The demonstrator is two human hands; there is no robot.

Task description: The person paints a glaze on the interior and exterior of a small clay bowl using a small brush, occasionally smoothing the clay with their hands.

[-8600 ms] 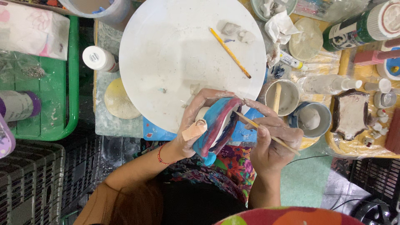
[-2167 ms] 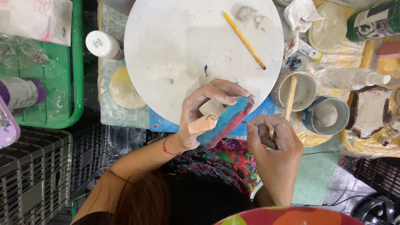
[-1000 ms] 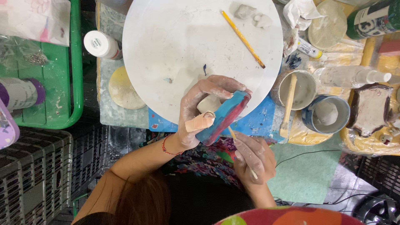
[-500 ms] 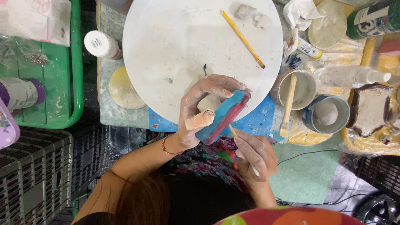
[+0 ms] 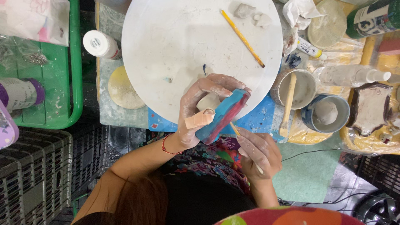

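Left hand (image 5: pixel 196 112) grips a glossy blue-and-red slab (image 5: pixel 223 116), clay-dusted.

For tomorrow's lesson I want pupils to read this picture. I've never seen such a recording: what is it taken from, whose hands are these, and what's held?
One camera, worn on a person's head, looks straight down at their bare, clay-dusted hands. The left hand, with a plaster on one finger, grips a blue and red painted piece. The right hand holds a thin stick against it. Above lies a round white board with a yellow pencil and clay lumps. To the right stand two cups.
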